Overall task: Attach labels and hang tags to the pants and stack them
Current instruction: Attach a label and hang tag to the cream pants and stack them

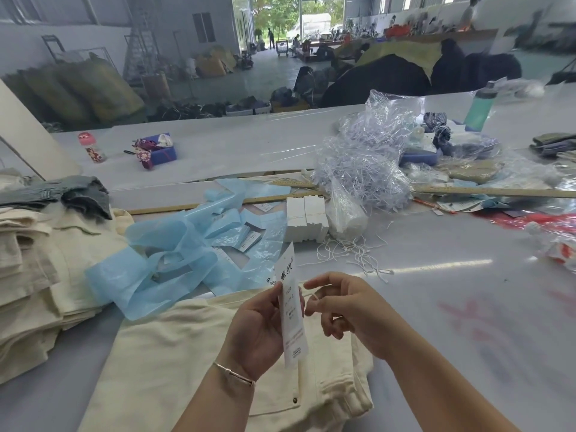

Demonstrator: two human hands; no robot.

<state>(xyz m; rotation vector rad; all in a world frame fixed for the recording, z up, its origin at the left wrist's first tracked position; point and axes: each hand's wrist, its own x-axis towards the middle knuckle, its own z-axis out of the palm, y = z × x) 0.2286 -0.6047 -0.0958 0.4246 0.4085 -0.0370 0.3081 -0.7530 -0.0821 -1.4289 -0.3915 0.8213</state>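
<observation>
Small print on the hang tag is blurred; pants run off-frame.

Cream pants, blue plastic

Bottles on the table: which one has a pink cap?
The small bottle at far left, with a patterned body. The other bottle, far right, is tall, green, grey-capped.

The hang tag bears large black handwritten-style characters, its small print unreadable.
</observation>
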